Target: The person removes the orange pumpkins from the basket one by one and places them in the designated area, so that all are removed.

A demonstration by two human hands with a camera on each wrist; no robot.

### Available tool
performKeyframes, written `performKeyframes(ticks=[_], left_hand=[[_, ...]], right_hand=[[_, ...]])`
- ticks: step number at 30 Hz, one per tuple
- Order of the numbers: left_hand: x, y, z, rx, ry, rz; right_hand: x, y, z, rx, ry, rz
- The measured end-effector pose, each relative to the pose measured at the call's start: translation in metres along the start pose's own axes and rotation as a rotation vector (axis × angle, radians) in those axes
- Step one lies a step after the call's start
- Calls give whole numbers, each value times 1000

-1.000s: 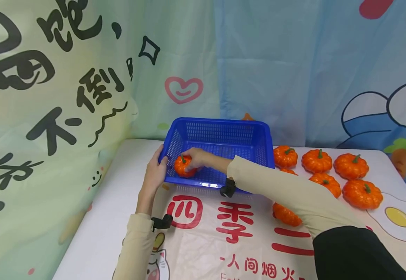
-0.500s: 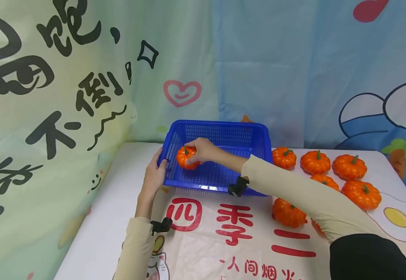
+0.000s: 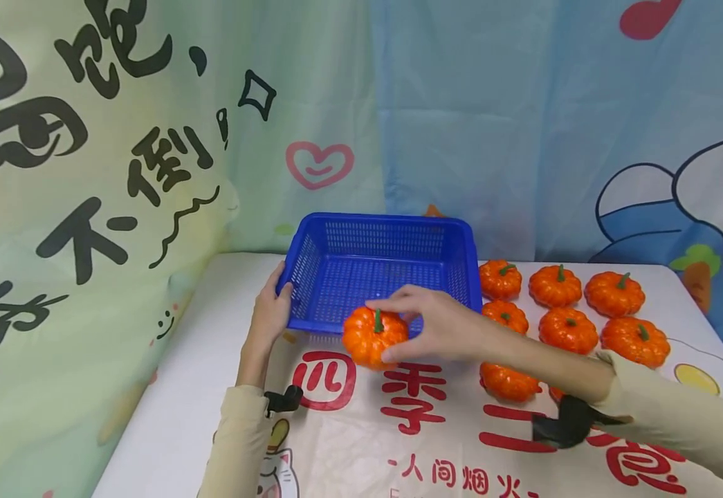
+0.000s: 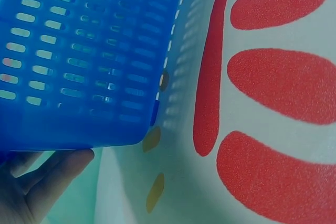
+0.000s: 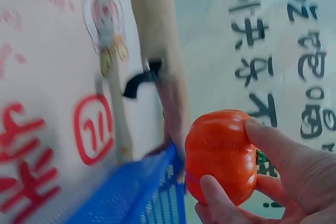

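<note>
A small orange pumpkin [image 3: 367, 346] with a green stem is pinched between the thumb and fingers of my right hand [image 3: 445, 324]. It overlaps the front rim of the blue plastic basket [image 3: 386, 238] in the head view. The right wrist view shows the same pumpkin [image 5: 223, 150] from another side, with fingertips and thumb on its ribbed skin. My left hand [image 3: 271, 308] grips the basket's left rim. Seen from the left wrist, the thumb [image 4: 68, 169] lies against the edge of the slotted basket [image 4: 79, 82]. The basket's mesh floor shows.
Several more orange pumpkins [image 3: 555, 286] stand in rows on the table right of the basket, some partly behind my right forearm. The white table [image 3: 168, 401] bears a printed cloth with red characters [image 3: 414, 404]. A printed curtain [image 3: 461, 138] hangs behind.
My right hand has lifted the pumpkin from the basket's left side and brought it right and toward me, over the front rim. The left hand has stayed on the basket.
</note>
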State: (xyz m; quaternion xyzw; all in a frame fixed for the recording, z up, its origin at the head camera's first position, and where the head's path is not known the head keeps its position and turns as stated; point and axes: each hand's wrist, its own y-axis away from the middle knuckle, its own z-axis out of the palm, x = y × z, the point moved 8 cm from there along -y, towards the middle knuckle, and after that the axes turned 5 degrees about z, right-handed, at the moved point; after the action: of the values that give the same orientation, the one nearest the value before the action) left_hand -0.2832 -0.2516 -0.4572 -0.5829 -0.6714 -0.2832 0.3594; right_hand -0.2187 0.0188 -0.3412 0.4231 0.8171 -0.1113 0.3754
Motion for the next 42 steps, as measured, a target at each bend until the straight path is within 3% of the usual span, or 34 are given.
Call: performKeyframes(ticks=[5,10,15,26,33,37,42], left_hand=[[2,-1,-4,4,-5,5],[1,-2,-6,7,-5,2],[-3,-2,-3,4,11,-7],[-2,0,2,1,9,-11],[-2,0,2,2,3,-16],[-1,0,1,1,9,-15],[2,0,0,2,9,-12]], right_hand=[[11,47,4,-32,-71,55],[24,62,2,-6,-79,85],[48,74,-9,83,-26,165],[152,144,-52,294,81,469],[221,192,-91,517,184,600],[263,216,-103,497,82,758],[293,240,-89,443,-17,873]])
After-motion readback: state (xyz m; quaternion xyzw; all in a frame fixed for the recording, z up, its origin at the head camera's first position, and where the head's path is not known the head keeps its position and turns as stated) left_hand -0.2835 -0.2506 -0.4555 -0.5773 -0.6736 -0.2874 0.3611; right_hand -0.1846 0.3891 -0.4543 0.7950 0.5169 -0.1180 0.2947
